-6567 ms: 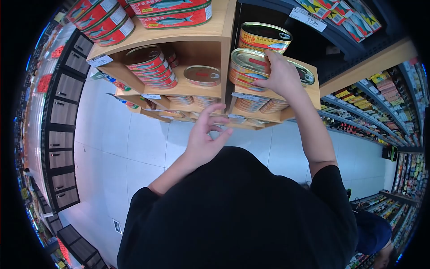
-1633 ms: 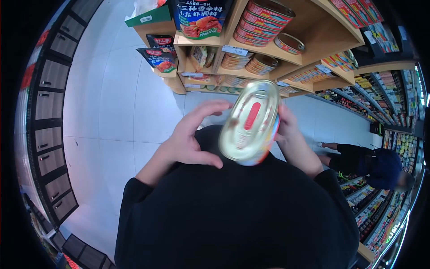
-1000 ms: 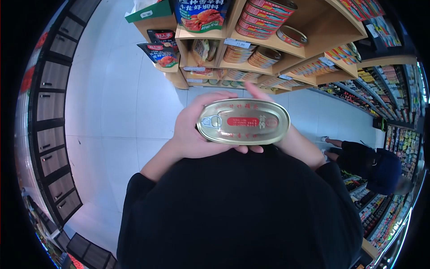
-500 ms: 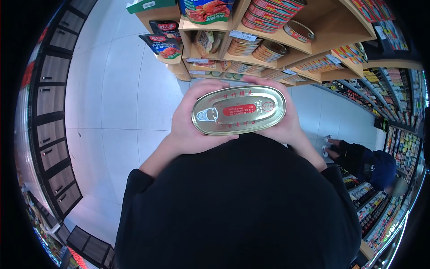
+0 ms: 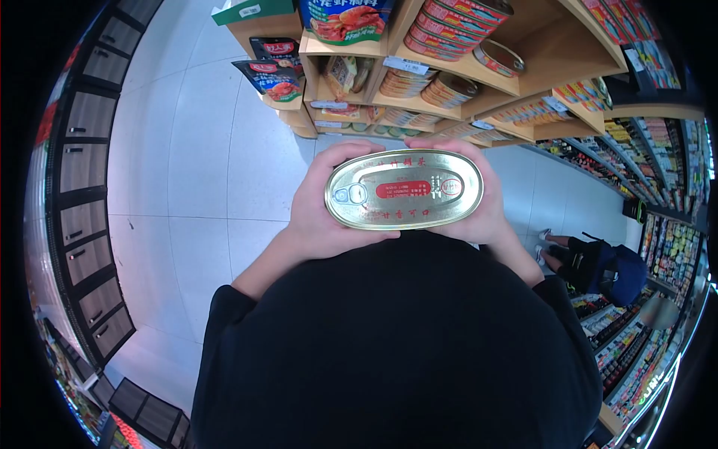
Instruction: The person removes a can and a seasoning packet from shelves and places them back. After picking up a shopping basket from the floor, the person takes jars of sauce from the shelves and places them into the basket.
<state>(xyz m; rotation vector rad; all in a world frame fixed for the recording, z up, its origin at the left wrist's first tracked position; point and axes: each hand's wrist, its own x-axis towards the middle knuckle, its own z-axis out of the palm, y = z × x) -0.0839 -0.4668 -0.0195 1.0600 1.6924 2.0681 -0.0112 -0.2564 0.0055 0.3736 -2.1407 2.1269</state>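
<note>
Pale tiled floor (image 5: 198, 150), wooden shelving (image 5: 550, 63) fronted by price labels (image 5: 405, 66), dark-framed cabinets (image 5: 88, 179) lined along the left, crowded shelves (image 5: 673, 212) glimpsed at right

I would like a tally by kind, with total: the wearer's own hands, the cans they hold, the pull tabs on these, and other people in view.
Hands: 2, left hand and right hand
Held can: 1
Pull tab: 1
Other person: 1
Total: 5

Wooden shelf (image 5: 557, 46), several levels. One level: stack of red cans (image 5: 455, 28), single can (image 5: 499, 58) just beside; blue pouch (image 5: 345, 21) left past divider. Level below: two stacks of cans (image 5: 449, 90), packet (image 5: 342, 76) in left compartment. Pale tiled floor (image 5: 196, 150) beside shelf.
</note>
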